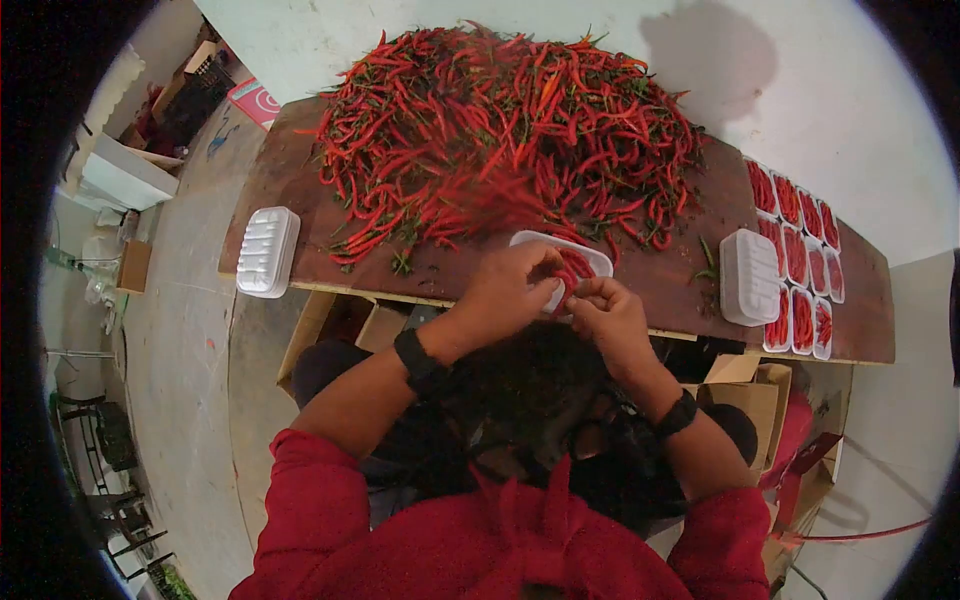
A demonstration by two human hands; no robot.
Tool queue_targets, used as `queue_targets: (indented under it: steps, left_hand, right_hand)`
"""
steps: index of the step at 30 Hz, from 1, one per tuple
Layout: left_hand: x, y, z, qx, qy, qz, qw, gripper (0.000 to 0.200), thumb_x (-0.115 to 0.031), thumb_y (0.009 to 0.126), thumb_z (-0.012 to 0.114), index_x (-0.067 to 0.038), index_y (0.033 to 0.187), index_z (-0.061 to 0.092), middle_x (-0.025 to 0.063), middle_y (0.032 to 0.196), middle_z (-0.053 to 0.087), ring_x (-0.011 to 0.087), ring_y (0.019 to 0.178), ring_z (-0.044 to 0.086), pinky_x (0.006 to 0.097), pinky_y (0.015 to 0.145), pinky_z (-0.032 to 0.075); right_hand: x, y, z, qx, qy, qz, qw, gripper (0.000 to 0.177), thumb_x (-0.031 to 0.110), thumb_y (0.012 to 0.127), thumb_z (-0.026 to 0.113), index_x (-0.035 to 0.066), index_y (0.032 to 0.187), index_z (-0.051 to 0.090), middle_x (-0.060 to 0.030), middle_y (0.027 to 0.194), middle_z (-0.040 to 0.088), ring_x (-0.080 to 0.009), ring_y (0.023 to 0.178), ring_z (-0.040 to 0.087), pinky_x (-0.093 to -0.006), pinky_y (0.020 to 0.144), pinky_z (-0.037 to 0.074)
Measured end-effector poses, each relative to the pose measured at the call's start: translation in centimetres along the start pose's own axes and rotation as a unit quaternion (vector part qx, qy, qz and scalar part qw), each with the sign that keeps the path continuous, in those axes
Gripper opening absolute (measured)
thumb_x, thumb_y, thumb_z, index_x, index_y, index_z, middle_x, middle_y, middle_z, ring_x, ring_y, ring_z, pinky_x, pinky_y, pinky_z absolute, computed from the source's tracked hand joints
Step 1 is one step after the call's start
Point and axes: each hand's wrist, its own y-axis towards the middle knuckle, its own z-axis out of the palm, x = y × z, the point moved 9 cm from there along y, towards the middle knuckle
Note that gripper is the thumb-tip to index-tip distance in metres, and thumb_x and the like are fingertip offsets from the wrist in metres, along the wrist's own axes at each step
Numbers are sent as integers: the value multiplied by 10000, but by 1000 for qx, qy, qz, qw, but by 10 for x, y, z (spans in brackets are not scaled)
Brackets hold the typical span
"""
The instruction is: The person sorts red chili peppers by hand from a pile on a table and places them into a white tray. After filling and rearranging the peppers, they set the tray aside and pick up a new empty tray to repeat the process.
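Note:
Over a white tray [598, 262] at the table's front edge, my left hand [508, 285] has its fingers closed on red chilies [572, 272]. Close on its right, my right hand [606, 312] pinches at the lower end of the same chilies. Part of the tray is hidden under my hands. Behind it a large heap of red chilies [500, 130] with green stems covers the middle of the table; a patch of the heap looks blurred.
The brown table [300, 235] bears stacks of white trays at left [268, 252] and right [750, 278]. Several chili-filled trays [802, 312] stand in rows at the far right. Below the table are cardboard boxes [770, 390]. A white wall [840, 120] rises behind.

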Motion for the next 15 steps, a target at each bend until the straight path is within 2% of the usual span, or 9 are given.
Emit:
queue_targets:
  steps: [5, 7, 9, 10, 12, 15]
  left_hand:
    - [5, 5, 7, 18, 96, 61, 993, 245, -99, 760, 595, -25, 994, 591, 162, 948, 620, 342, 891, 598, 390, 776, 474]
    - [-9, 4, 2, -51, 165, 162, 972, 149, -96, 730, 610, -46, 870, 597, 110, 895, 604, 313, 826, 578, 406, 711, 452]
    - [-11, 5, 2, -56, 179, 172, 967, 153, -93, 716, 616, -58, 863, 598, 99, 888, 586, 302, 828, 566, 404, 703, 437]
    - [-14, 5, 1, -60, 193, 181, 962, 158, -90, 701, 621, -71, 856, 600, 88, 882, 568, 291, 829, 554, 401, 695, 423]
    - [-12, 7, 2, -62, 208, 187, 958, 165, -89, 688, 627, -75, 851, 602, 82, 871, 555, 288, 823, 546, 398, 688, 416]
    - [-10, 11, 4, -64, 226, 193, 952, 171, -88, 668, 637, -83, 836, 608, 75, 855, 539, 283, 820, 534, 397, 687, 406]
  right_hand:
    - [18, 2, 0, -39, -90, -54, 994, 223, 107, 781, 630, -33, 953, 603, -101, 824, 657, -158, 731, 629, -279, 659, 494]
    - [23, 2, -2, -43, -103, -73, 991, 226, 102, 778, 619, -36, 955, 604, -117, 837, 662, -185, 752, 642, -297, 686, 501]
    - [39, 0, -7, -74, -240, -176, 952, 223, 116, 776, 616, -24, 949, 619, -143, 878, 666, -225, 805, 650, -325, 726, 498]
    - [39, 0, -9, -74, -241, -176, 952, 223, 116, 776, 616, -24, 949, 619, -143, 878, 666, -225, 805, 650, -325, 726, 498]
    - [44, -2, -12, -88, -244, -187, 947, 167, 96, 765, 627, -6, 897, 626, -50, 795, 647, -105, 669, 561, -267, 629, 457]
    - [38, 0, -18, -92, -272, -182, 940, 164, 107, 761, 631, 0, 885, 637, -53, 807, 648, -108, 653, 557, -267, 619, 454]
